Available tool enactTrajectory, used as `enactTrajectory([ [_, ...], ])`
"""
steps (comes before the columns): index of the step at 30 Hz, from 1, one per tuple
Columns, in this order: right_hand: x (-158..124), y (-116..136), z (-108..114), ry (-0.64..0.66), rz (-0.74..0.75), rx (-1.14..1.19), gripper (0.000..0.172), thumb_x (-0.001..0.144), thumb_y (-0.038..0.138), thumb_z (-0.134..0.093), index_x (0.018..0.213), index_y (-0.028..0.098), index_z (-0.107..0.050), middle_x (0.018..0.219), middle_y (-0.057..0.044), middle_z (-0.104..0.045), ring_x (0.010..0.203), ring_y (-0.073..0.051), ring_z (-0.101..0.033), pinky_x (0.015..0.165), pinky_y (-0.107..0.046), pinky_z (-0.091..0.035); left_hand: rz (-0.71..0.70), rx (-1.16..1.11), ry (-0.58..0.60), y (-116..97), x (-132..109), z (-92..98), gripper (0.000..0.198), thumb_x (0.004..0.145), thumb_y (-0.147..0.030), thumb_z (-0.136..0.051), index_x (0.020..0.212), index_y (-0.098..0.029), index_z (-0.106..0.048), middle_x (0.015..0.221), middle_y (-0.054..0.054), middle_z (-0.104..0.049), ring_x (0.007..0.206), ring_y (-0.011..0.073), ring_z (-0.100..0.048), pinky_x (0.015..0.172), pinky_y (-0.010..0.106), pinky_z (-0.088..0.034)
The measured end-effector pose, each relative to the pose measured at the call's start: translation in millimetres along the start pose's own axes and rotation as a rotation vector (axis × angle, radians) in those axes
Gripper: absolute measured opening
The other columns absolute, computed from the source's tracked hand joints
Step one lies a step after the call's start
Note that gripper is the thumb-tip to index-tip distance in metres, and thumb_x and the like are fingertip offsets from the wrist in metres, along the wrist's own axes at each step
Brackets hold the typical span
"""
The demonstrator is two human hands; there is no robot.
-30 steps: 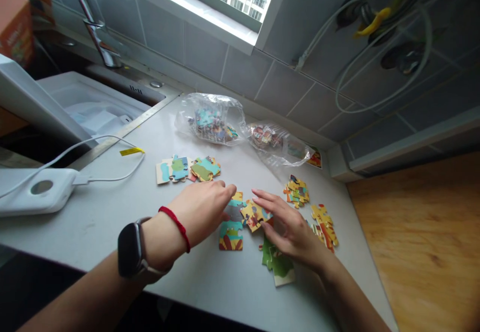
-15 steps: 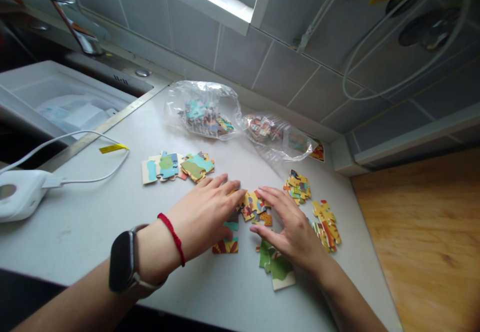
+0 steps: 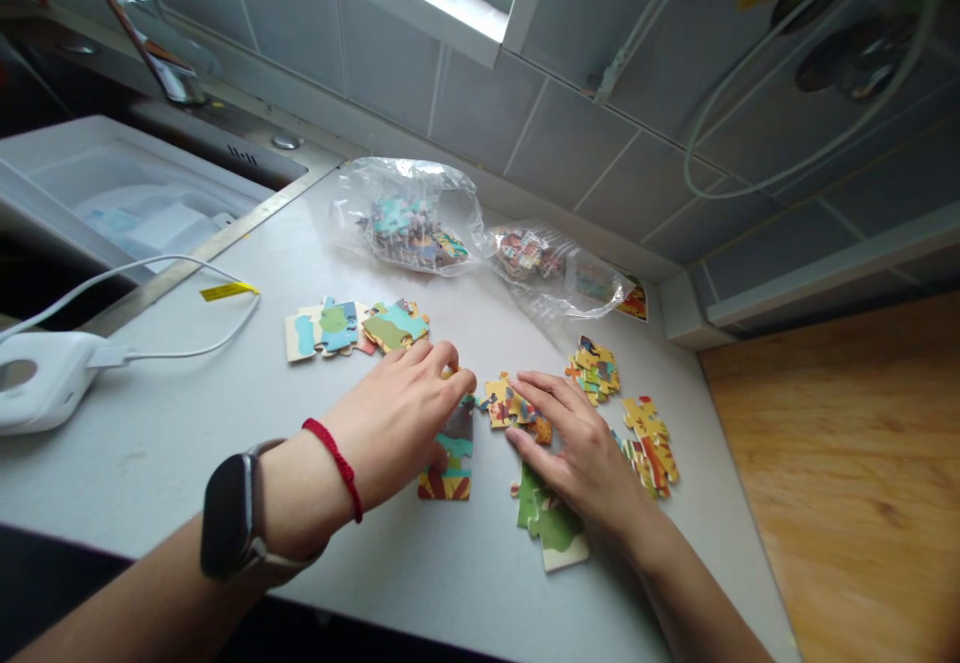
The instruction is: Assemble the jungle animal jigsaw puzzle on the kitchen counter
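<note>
My left hand (image 3: 409,398), with a red cord bracelet and a smartwatch at the wrist, is closed with bent fingers at the top of a strip of joined puzzle pieces (image 3: 455,451). A bit of yellow puzzle piece (image 3: 448,372) shows under its fingertips; the rest is hidden. My right hand (image 3: 574,433) has its fingers stretched over a small cluster of yellow puzzle pieces (image 3: 501,403), thumb apart and touching its near side. Green puzzle pieces (image 3: 551,523) lie just below the right hand. More yellow and orange pieces (image 3: 651,443) are to its right.
Two clear plastic bags of puzzle pieces (image 3: 409,218) (image 3: 536,258) lie near the tiled wall. Piles of pieces (image 3: 330,330) (image 3: 595,370) sit on the white counter (image 3: 352,583). At left are a white device (image 3: 45,383) with a cable and a sink holding a white tub (image 3: 97,143).
My left hand's fingers have curled in from a flatter spread, shifting slightly left and up. My right thumb has come closer to its fingers over the yellow pieces.
</note>
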State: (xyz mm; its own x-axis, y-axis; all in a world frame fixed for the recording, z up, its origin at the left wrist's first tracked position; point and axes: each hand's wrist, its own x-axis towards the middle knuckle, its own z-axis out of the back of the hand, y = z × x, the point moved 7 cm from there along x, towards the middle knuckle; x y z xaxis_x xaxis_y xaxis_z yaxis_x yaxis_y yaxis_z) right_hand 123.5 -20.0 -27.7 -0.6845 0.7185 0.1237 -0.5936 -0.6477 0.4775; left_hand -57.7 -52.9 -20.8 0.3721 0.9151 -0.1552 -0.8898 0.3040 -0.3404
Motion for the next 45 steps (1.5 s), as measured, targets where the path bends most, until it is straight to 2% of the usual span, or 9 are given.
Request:
enactTrajectory([
  [9, 0, -15, 12, -0.046, 0.022, 0.008, 0.042, 0.092, 0.018, -0.067, 0.133, 0.027, -0.068, 0.128, -0.01, -0.066, 0.126, -0.029, -0.063, 0.11, -0.049, -0.055, 0.014, -0.028, 0.068, 4, -2, 2.7, 0.062, 0.067, -0.023, -0.096, 0.121, -0.021, -0.066, 0.122, 0.01, -0.059, 0.11, 0.0302, -0.062, 0.093, 0.042, -0.052],
  [14, -2, -9, 13, -0.092, 0.139, 0.042, 0.049, 0.095, 0.011, -0.063, 0.14, 0.029, -0.063, 0.134, -0.009, -0.067, 0.132, -0.027, -0.061, 0.113, -0.051, -0.054, 0.004, -0.019, 0.059, 5, -4, 2.7, 0.063, 0.066, -0.026, -0.097, 0.121, -0.021, -0.065, 0.12, 0.01, -0.059, 0.109, 0.0305, -0.062, 0.093, 0.044, -0.052],
  [19, -1, 2, 6, -0.022, 0.236, 0.155, 0.057, 0.098, 0.004, -0.051, 0.148, 0.031, -0.058, 0.138, -0.008, -0.069, 0.127, -0.022, -0.067, 0.114, -0.046, -0.055, -0.005, 0.001, 0.074, 2, -3, 3.7, 0.062, 0.068, -0.025, -0.095, 0.122, -0.022, -0.065, 0.12, 0.01, -0.06, 0.111, 0.0307, -0.061, 0.093, 0.043, -0.052],
  [30, -3, 3, 7, -0.089, 0.23, 0.245, 0.05, 0.1, 0.005, -0.053, 0.14, 0.032, -0.064, 0.136, -0.007, -0.071, 0.125, -0.021, -0.069, 0.111, -0.045, -0.058, -0.02, -0.011, 0.046, 2, -4, 2.2, 0.064, 0.067, -0.024, -0.096, 0.123, -0.021, -0.066, 0.12, 0.009, -0.061, 0.108, 0.0296, -0.063, 0.092, 0.042, -0.052],
  [33, -3, 1, 8, -0.081, 0.237, 0.245, 0.052, 0.1, 0.003, -0.05, 0.141, 0.032, -0.063, 0.14, -0.007, -0.069, 0.133, -0.023, -0.065, 0.113, -0.047, -0.055, -0.019, -0.008, 0.055, 1, -3, 2.5, 0.065, 0.067, -0.025, -0.096, 0.124, -0.021, -0.066, 0.121, 0.01, -0.061, 0.11, 0.03, -0.063, 0.093, 0.042, -0.053],
  [36, -2, -1, 12, -0.142, 0.217, 0.219, 0.052, 0.1, 0.003, -0.048, 0.141, 0.032, -0.063, 0.14, -0.008, -0.068, 0.141, -0.026, -0.058, 0.115, -0.053, -0.053, -0.015, -0.012, 0.057, 2, -3, 2.7, 0.065, 0.068, -0.025, -0.096, 0.125, -0.022, -0.065, 0.121, 0.01, -0.061, 0.111, 0.0303, -0.063, 0.093, 0.042, -0.053],
  [42, -4, -9, 31, -0.323, 0.119, 0.125, 0.04, 0.099, 0.009, -0.06, 0.131, 0.031, -0.069, 0.122, -0.008, -0.073, 0.125, -0.027, -0.066, 0.109, -0.053, -0.054, -0.005, -0.02, 0.054, 3, -4, 2.2, 0.06, 0.069, -0.02, -0.093, 0.123, -0.022, -0.066, 0.12, 0.009, -0.061, 0.108, 0.0292, -0.064, 0.092, 0.042, -0.053],
  [45, -3, -17, 36, -0.244, 0.079, 0.05, 0.036, 0.099, 0.016, -0.064, 0.132, 0.03, -0.068, 0.124, -0.008, -0.073, 0.123, -0.027, -0.066, 0.108, -0.052, -0.054, 0.005, -0.029, 0.068, 5, -5, 0.4, 0.06, 0.069, -0.02, -0.093, 0.123, -0.022, -0.066, 0.121, 0.009, -0.06, 0.106, 0.0279, -0.065, 0.09, 0.04, -0.053],
])
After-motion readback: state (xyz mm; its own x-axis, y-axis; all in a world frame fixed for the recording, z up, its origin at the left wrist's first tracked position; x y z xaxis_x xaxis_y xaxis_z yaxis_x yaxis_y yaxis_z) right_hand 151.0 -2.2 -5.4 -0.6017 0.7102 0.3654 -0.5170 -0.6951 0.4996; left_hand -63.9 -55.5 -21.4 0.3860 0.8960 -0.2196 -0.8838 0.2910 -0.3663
